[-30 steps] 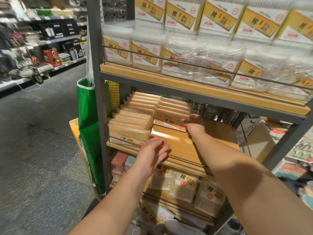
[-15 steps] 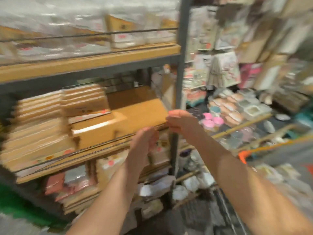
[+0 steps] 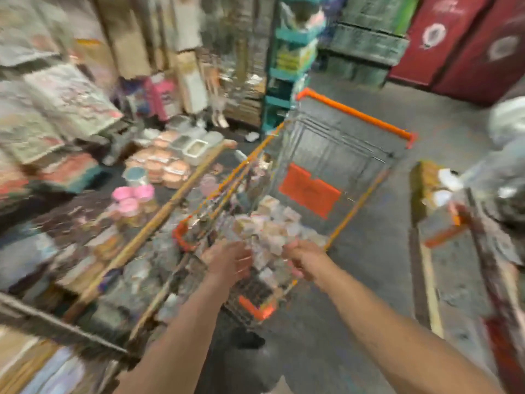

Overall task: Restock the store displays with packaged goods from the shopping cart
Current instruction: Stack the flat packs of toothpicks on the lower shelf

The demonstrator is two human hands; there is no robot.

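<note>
Both arms have swung from the shelf to the shopping cart [image 3: 338,155]. Left hand [image 3: 227,261] spreads wide above the packaged goods [image 3: 270,226] heaped inside; right hand [image 3: 302,258] looks curled, its grip too blurred to tell.

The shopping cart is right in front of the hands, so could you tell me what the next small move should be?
Probably lower both hands, left hand and right hand, onto the packets piled in the cart and grip some; neither hand visibly holds anything yet.
</note>
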